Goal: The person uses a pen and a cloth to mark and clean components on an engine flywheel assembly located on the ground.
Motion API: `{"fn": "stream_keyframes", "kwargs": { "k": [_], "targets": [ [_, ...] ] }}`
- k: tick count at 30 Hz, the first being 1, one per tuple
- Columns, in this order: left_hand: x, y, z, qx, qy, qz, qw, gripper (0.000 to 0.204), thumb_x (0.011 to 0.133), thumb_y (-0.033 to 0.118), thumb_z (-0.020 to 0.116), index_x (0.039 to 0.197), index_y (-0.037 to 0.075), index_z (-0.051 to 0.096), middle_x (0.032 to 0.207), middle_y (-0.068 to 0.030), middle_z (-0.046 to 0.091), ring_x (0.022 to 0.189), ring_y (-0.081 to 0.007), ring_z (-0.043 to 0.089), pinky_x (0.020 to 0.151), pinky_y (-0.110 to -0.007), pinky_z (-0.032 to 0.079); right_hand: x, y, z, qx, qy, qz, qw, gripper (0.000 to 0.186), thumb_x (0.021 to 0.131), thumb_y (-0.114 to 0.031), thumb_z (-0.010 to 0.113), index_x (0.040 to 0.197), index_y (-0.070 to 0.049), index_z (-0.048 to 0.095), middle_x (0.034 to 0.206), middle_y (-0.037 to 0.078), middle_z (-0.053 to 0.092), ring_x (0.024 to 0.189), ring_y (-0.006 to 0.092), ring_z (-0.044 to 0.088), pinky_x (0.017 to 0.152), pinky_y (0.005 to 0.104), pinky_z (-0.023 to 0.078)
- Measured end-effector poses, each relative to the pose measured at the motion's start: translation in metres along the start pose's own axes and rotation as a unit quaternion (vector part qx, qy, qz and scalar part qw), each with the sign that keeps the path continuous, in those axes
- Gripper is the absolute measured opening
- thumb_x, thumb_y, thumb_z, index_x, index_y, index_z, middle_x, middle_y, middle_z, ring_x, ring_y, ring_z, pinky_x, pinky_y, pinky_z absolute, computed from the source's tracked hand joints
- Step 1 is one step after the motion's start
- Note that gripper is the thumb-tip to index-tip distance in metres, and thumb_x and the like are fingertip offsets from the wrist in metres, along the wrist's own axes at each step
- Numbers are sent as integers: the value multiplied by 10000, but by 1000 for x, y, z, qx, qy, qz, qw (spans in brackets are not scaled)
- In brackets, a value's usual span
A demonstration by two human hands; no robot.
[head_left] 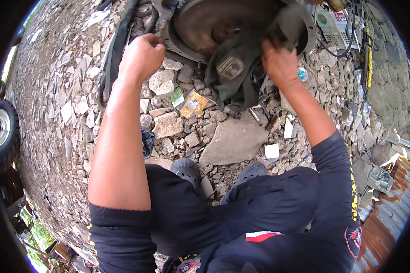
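A rusty round metal disc (194,23) sits inside a flanged metal housing (166,29) at the top of the head view. My left hand (143,57) is closed on the left edge of that flanged housing, beside a black hose or strap. My right hand (278,63) holds a dark olive cloth (230,84) against the right part of the disc, with its fingertips partly hidden in the fabric. The cloth hangs down over the stones and has a pale patch on it.
Broken stone (166,125) covers the ground, with a flat slab (232,139) before my shoes (184,173). At upper right are a light plastic crate (339,32) and cables. A wheel (3,129) stands at far left. Rusty corrugated sheet (392,204) lies at lower right.
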State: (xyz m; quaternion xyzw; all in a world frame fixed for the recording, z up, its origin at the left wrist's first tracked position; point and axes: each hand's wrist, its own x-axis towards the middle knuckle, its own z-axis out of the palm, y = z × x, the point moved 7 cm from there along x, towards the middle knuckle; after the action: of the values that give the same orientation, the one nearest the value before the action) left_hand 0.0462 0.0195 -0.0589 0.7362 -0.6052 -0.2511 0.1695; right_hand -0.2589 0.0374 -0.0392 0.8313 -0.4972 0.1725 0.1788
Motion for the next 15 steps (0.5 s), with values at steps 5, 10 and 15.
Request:
{"fn": "stream_keyframes", "kwargs": {
  "k": [5, 10, 15],
  "targets": [
    [-7, -31, -26, -1, 31, -47, 998, 343, 824, 246, 555, 1095, 96, 702, 1035, -174, 696, 1001, -298, 659, 918, -361, 484, -1, -24, 31, 268, -16, 121, 956, 343, 754, -131, 632, 1087, -53, 615, 1057, 177, 630, 996, 362, 618, 867, 424, 490],
    [-5, -39, -28, -11, 50, -68, 996, 348, 820, 246, 559, 1095, 87, 702, 1038, -188, 694, 1001, -291, 662, 923, -353, 482, 59, -74, 19, 629, 67, 341, 696, 243, 818, -104, 589, 1009, 45, 588, 860, 184, 666, 755, 269, 670, 760, 363, 514],
    [-4, -22, -16, -15, 41, -89, 995, 340, 832, 269, 567, 1108, 123, 703, 1043, -162, 699, 1010, -285, 660, 930, -353, 482, 64, -126, 46, 649, 255, 347, 628, 224, 900, -100, 561, 1083, 29, 569, 884, 159, 658, 836, 227, 635, 759, 342, 501]
  ]
}}
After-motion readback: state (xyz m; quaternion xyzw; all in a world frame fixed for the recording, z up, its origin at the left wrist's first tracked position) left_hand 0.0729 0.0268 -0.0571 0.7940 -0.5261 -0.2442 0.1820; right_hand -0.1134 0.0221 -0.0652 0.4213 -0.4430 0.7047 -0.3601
